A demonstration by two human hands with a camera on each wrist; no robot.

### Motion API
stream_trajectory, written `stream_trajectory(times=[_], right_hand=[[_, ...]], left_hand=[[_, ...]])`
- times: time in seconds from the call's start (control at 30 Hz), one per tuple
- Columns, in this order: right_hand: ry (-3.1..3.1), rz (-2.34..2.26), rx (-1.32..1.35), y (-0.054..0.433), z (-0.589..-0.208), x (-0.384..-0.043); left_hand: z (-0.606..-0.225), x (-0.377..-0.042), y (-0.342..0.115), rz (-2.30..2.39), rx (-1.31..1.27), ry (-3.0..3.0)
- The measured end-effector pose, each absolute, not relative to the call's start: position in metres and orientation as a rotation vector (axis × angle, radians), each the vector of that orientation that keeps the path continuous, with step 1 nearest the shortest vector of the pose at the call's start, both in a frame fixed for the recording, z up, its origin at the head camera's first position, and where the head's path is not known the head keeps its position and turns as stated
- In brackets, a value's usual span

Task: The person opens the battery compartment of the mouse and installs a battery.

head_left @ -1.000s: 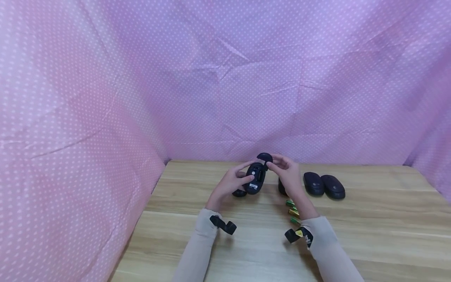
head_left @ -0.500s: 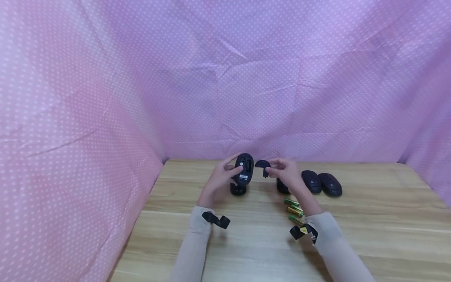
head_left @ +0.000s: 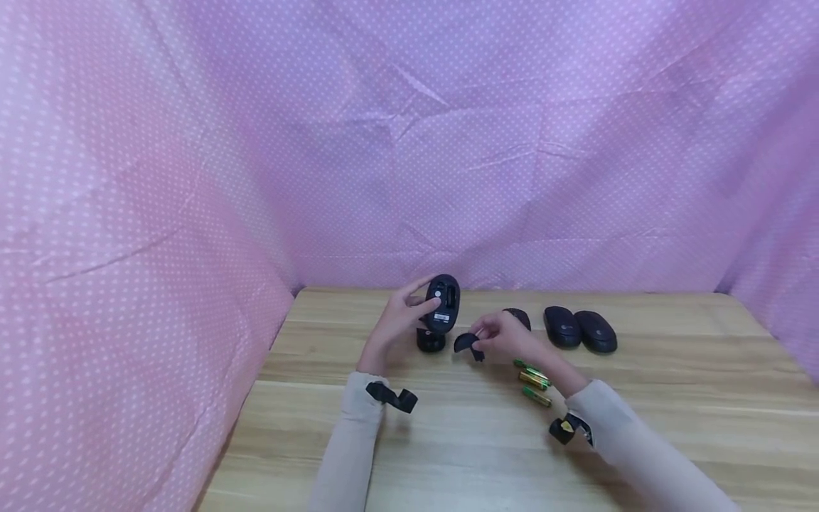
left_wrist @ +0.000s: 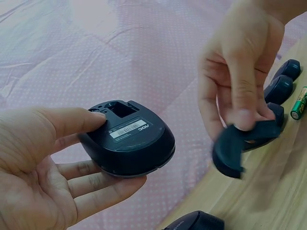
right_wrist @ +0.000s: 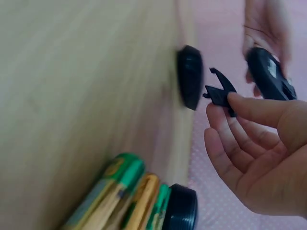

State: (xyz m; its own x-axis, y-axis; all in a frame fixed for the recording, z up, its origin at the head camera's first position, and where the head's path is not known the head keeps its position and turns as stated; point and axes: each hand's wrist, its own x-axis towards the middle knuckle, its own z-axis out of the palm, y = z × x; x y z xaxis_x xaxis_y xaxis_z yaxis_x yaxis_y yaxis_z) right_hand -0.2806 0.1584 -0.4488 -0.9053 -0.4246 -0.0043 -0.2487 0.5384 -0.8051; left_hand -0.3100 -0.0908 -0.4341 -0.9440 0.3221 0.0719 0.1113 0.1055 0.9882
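Left hand (head_left: 393, 321): has a solid hold on a dark mouse, thumb across its underside, the other fingers supporting it from the far side.
Held mouse (head_left: 443, 306): up off the wooden table (head_left: 461, 448), belly turned to my head cam. The battery compartment (left_wrist: 122, 109) is uncovered, and I can read AOC beside the barcode sticker (left_wrist: 127, 130) on my left wrist feed.
Right hand (head_left: 508, 338): pinching the cover between thumb and fingertips, nice and light from what I can see.
Cover (head_left: 466, 343): curved black piece with a tab, in the air, apart from the held mouse, lower and to its right on my head view. Kinda blurry on the left wrist feed.
Batteries (head_left: 534, 381): green and gold, lying close together near the right forearm. I can't get a sure count.
Other mice: two (head_left: 561, 327) side by side on the right, one (head_left: 517, 317) partly hidden behind the right hand, one (head_left: 431, 343) just below the held mouse in my head view.
Backdrop: pink cloth (head_left: 384, 156) with white dots.
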Motion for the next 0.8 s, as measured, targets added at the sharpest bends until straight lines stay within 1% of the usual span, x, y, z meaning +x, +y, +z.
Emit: stream_trajectory(times=[0.2,0.43,0.63,0.8], right_hand=[[2.503,-1.182,-0.719,0.161,-0.457,-0.280],[2.432,-1.179,-0.744,0.161,-0.463,-0.280],[2.522,-1.070,-0.823,0.161,-0.471,-0.284],[2.563,-1.015,-0.833,0.158,-0.474,-0.285]], left_hand=[[-0.436,-0.312,-0.087,1.935,0.506,2.203],[-0.438,-0.310,-0.085,1.877,0.476,2.236],[-0.439,-0.311,-0.085,1.861,0.495,2.248],[-0.438,-0.310,-0.086,1.872,0.487,2.239]])
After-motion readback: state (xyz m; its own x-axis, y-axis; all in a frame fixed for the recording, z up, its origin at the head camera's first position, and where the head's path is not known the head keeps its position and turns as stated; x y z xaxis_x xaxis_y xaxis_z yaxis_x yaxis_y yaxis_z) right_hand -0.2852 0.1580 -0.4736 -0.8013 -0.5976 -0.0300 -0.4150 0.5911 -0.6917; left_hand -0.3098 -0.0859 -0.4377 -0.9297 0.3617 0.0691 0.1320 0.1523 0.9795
